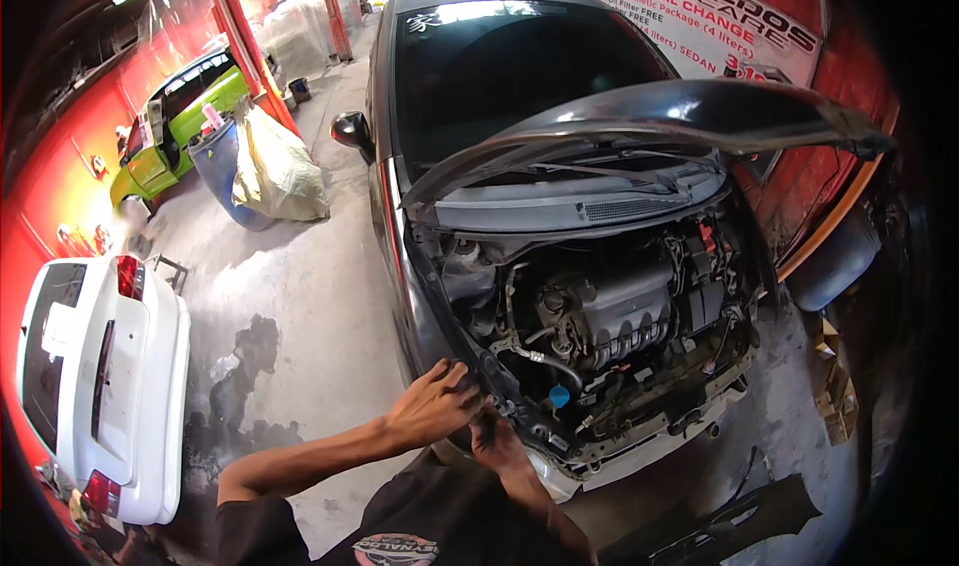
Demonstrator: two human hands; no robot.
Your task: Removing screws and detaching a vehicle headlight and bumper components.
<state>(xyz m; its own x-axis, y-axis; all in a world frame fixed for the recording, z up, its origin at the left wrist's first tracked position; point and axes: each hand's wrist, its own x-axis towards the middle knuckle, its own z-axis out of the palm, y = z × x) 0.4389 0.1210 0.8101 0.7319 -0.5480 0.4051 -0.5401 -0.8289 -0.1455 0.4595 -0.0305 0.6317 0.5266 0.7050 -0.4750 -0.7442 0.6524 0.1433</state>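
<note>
A dark car [405,296] stands before me with its hood [639,111] raised. Both my hands are at the front corner of its fender, on the car's left side in the picture. My left hand [437,404] is closed, its fingers curled over the fender's edge. Just right of it and lower, my right hand [496,440] is also closed, with bent fingers close to the left ones. Whatever lies between the fingers is hidden. Near my right hand, a round blue cap [558,396] sits at the front of the engine bay. Behind it is the grey engine cover [629,301].
A dark bumper-like panel [729,526] lies on the floor at the lower right. An opened cardboard box [834,396] stands beyond the car. To the left are a white car [140,396], a blue drum [215,171], a pale plastic sack [280,166] and a green car [215,96].
</note>
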